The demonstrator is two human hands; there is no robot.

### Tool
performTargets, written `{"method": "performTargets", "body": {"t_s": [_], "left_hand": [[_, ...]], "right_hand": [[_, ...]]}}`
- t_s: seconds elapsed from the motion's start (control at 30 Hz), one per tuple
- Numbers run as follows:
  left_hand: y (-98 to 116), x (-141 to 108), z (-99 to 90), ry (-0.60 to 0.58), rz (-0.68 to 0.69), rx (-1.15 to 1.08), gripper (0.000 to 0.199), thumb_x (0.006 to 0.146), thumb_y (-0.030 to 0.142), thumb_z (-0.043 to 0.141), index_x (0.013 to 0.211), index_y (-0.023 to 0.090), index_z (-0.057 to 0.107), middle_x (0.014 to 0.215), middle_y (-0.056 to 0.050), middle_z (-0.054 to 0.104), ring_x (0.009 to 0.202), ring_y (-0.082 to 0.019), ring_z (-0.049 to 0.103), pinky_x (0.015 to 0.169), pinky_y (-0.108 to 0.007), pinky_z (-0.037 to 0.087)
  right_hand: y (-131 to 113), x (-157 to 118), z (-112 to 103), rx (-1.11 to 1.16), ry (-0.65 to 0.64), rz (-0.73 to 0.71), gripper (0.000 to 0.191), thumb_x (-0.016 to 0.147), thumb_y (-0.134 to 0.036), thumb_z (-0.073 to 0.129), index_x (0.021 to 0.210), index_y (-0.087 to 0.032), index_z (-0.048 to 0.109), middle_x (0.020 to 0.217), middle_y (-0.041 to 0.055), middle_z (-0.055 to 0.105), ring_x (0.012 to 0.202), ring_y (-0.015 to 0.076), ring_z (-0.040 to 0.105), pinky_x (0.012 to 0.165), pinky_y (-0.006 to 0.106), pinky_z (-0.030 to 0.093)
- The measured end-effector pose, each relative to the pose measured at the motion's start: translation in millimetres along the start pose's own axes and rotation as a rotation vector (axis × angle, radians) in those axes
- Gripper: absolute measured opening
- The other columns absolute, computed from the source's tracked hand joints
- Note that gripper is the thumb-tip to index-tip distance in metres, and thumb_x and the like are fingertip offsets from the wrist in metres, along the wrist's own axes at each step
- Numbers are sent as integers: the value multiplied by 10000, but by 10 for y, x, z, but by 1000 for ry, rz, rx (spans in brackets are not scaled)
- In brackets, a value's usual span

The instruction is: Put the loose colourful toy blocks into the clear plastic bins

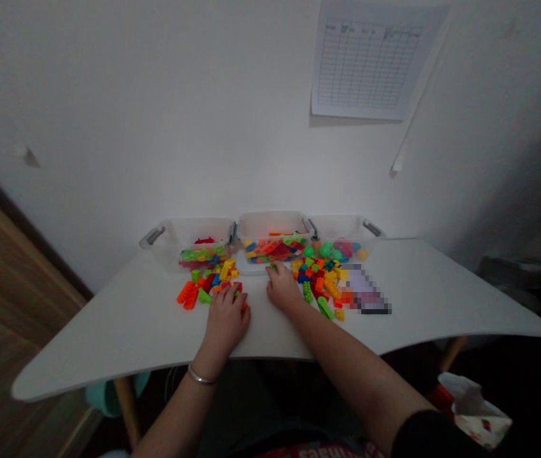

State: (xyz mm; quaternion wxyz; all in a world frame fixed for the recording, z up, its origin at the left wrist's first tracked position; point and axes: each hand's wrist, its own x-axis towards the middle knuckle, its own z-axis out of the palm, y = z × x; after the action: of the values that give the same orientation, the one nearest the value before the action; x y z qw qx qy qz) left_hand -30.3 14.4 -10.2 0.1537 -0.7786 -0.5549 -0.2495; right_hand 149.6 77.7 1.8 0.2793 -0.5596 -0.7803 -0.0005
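Observation:
My left hand, with a bracelet at the wrist, rests over the near right edge of the left pile of blocks, its curled fingers closed around something I cannot make out among orange and red pieces. Orange blocks and a yellow block lie beside it. My right hand is between the two piles, thumb and finger pinched on a small green block in front of the middle bin. To its right is the other pile, with yellow blocks and a long green piece.
Three clear bins stand along the wall: the left bin and middle bin hold coloured pieces, the right bin coloured balls. A blurred flat object lies right of the blocks on the white table.

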Motion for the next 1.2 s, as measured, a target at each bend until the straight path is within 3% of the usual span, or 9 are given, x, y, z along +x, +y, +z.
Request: {"method": "performTargets", "body": {"t_s": [0.23,0.53,0.7,0.83,0.93,1.1,1.2], "left_hand": [[-4,0,-1,1,-5,-4,297,851,247,521,1093,172,677,1302,-152,599,1191,-331,531,1040,-541,396],[-2,1,1,1,-3,-9,299,852,243,510,1090,167,674,1309,-161,592,1189,-334,524,1033,-551,398],[-7,-3,9,29,6,0,274,848,237,516,1068,195,674,1295,-140,601,1181,-325,531,1034,-548,395],[-10,-5,9,11,2,-3,283,856,244,507,1076,184,675,1303,-144,596,1192,-329,526,1039,-549,393],[-13,-5,7,-9,2,-6,302,862,248,500,1093,163,676,1313,-157,590,1200,-340,520,1043,-553,392],[-14,-4,8,-5,0,12,297,853,252,515,1088,178,681,1309,-150,597,1188,-336,529,1035,-550,399],[-11,-5,6,-2,-5,6,297,852,247,513,1084,173,682,1304,-156,599,1185,-341,528,1033,-556,398]], "right_hand": [[37,-21,39,31,30,-52,387,883,-101,480,1228,-165,645,1375,115,553,1208,229,540,1062,348,423],[9,-109,4,165,11,-106,227,893,-132,520,1032,-214,679,1119,63,644,1013,171,622,890,276,514],[39,-15,-158,286,256,-99,296,835,-124,538,1102,-169,659,1072,100,610,1047,194,597,975,316,490],[185,232,-487,276,492,-61,317,889,-175,475,1135,-173,675,1162,126,592,1137,206,567,1043,353,454],[320,440,-708,267,552,-12,336,927,-214,421,1133,-214,687,1271,102,585,1184,196,556,1070,381,437],[448,638,-750,204,454,55,434,891,-191,420,1282,-154,606,1420,135,514,1300,228,478,1129,446,368],[452,633,-663,113,363,23,420,830,-165,499,1227,-131,633,1302,150,608,1241,263,521,1167,522,273]]}}
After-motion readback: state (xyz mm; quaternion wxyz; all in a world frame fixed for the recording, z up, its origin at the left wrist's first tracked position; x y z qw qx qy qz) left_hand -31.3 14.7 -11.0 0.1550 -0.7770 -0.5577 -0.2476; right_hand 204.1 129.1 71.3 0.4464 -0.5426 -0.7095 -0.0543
